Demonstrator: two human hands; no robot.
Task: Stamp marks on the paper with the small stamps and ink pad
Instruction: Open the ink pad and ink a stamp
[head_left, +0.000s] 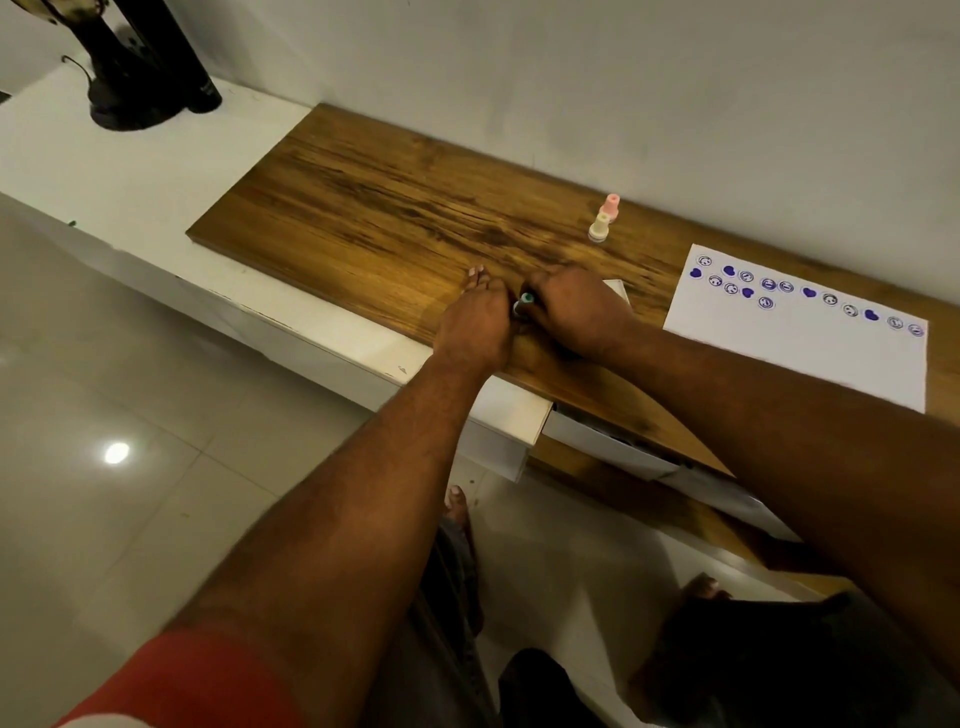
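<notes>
Two hands meet at the wooden board's (363, 208) near edge: the right hand (576, 312) is closed around a small teal-topped stamp (525, 300), its long axis roughly upright, while the left hand (475, 325) curls beside it, what it grips hidden. The paper (810, 353) lies well apart to the right, nearer the right hand; the ink pad (618, 288) peeks out just behind that hand.
</notes>
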